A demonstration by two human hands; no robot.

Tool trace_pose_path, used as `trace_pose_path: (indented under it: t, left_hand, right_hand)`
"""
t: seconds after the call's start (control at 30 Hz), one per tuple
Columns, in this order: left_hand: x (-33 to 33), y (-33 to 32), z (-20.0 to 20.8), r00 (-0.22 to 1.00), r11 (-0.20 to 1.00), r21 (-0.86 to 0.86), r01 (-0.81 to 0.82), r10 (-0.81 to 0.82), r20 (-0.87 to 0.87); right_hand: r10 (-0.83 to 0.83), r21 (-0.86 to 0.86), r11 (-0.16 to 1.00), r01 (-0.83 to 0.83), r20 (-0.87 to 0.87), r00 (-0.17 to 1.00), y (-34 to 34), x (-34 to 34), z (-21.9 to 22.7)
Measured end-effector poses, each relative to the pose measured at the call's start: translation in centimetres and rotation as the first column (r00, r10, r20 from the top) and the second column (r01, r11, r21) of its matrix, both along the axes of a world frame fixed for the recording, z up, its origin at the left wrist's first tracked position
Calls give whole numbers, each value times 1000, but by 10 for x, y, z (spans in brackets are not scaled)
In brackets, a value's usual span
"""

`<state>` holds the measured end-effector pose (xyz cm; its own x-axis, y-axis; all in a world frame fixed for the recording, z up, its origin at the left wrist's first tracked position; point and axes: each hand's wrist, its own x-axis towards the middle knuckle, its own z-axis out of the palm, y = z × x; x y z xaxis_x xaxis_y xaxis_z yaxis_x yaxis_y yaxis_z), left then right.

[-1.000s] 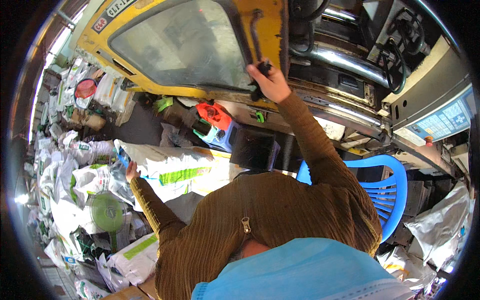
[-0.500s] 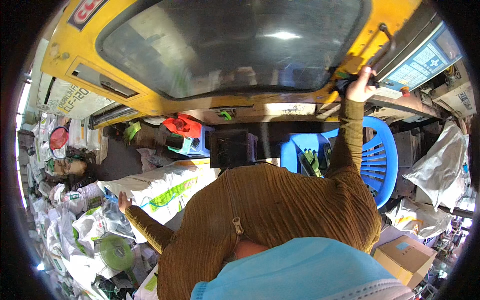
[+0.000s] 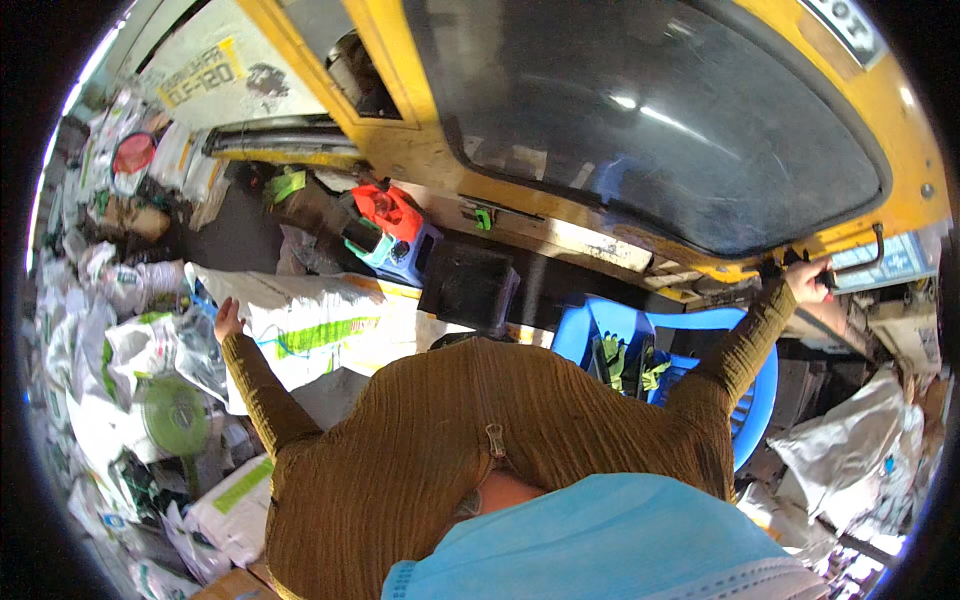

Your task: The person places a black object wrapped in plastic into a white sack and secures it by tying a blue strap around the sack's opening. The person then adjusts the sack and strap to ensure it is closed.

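Note:
My right hand (image 3: 806, 282) is closed on the lower end of a dark bent metal handle (image 3: 868, 262). That handle sits at the lower right edge of a yellow machine door (image 3: 455, 150) with a large dark window (image 3: 660, 120). Out to the left, my left hand (image 3: 229, 320) hangs in the air with its fingers apart, holding nothing. Closest to it is a large white sack (image 3: 290, 310) with green print.
A blue plastic chair (image 3: 765, 400) holding green-handled parts (image 3: 612, 355) stands under my right arm. A black box (image 3: 470, 285) and a blue stool (image 3: 412, 258) with a red item (image 3: 388, 210) stand before the machine. White bags (image 3: 90, 390) crowd the left.
The yellow door has slid to the right with my right hand on its handle, and a gap shows at its left. The view has tilted. My left hand stays out to the side.

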<state>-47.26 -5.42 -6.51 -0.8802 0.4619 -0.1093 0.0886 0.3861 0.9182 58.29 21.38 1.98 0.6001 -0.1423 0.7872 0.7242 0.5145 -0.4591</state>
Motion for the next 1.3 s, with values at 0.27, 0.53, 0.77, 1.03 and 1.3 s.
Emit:
trace_pose_path:
  t: [0.27,0.53,0.77,1.03,1.3]
  left_hand:
    - [34,-28,35,944,979,-194,68,-126,-306]
    - [20,-93,113,884,984,103,145,-82,-460]
    - [-76,-152,177,872,853,346,391,-224,-435]
    - [-97,-221,163,895,724,527,445,-385,-227]
    - [-95,-253,149,869,739,460,492,-454,-199]
  right_hand:
    - [-159,-27,986,167,183,970,-23,-66,37]
    - [254,-365,870,-332,-245,936,-114,-296,34]
    - [393,-722,389,-572,-431,812,-187,-483,1]
    - [611,-824,-518,-230,-545,574,-251,-639,-59]
    - [743,-644,-659,388,-480,466,-251,-659,-129]
